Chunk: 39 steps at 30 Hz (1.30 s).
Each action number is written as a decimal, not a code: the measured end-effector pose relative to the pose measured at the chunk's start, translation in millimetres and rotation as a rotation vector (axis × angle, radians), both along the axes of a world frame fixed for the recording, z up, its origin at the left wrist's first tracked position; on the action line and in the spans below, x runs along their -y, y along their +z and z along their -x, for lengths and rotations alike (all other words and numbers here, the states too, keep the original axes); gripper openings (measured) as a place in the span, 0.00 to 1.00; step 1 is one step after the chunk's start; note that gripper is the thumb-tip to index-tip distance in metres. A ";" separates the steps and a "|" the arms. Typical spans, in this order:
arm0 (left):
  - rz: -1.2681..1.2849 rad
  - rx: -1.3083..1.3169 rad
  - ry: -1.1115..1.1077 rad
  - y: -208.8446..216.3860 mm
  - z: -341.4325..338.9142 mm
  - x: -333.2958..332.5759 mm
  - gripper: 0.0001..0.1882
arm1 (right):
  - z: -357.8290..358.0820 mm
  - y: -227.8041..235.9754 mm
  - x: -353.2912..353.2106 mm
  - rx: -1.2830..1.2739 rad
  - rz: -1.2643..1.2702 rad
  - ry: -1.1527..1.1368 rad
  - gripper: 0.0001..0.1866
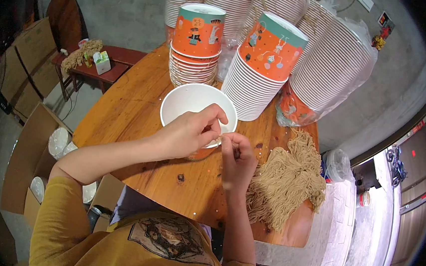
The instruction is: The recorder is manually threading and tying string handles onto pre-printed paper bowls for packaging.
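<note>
A white paper bucket [195, 99] with an orange outside stands upright in front of me, its mouth facing up. Over its near right rim, my left hand [188, 131] is closed, with thumb and curled forefinger brought close together. My right hand [238, 160] pinches at the same spot on the rim from outside. A short bit of thin tan string [220, 139] shows between the two sets of fingertips; most of it is hidden. Right of my right hand lies a loose heap of tan strings [289, 179].
Behind the bucket stand an orange-and-green stack with strings looped round it [197, 42] and a taller bucket stack [257, 76]. Plastic-wrapped stacks [329, 57] rise at the back. A cardboard box with white buckets [25, 163] sits left of the wooden table [124, 111]; a red bench [113, 65] stands beyond.
</note>
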<state>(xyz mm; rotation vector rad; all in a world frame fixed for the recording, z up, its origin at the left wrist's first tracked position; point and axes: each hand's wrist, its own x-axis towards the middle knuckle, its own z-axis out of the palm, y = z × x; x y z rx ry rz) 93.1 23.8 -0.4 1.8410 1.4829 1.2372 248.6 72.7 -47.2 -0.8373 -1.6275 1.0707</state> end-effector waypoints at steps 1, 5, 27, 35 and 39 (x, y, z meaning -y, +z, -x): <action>0.000 0.000 -0.002 1.2 0.3 0.0 0.11 | -0.3 -0.4 -0.6 0.004 -0.012 -0.005 0.04; 0.127 0.045 -0.003 4.1 2.8 -0.7 0.13 | -0.1 -5.4 -2.2 0.024 -0.066 -0.027 0.05; 0.023 -0.022 -0.022 5.8 -5.3 -0.3 0.11 | -9.0 -2.2 -2.8 0.389 -0.510 -0.138 0.09; 0.101 0.006 -0.134 4.0 0.9 -4.6 0.13 | -4.9 -1.4 -5.5 0.058 0.058 0.081 0.03; 0.184 -0.042 -0.107 5.4 0.4 -5.4 0.14 | -5.5 0.9 -7.0 -0.029 0.121 0.154 0.03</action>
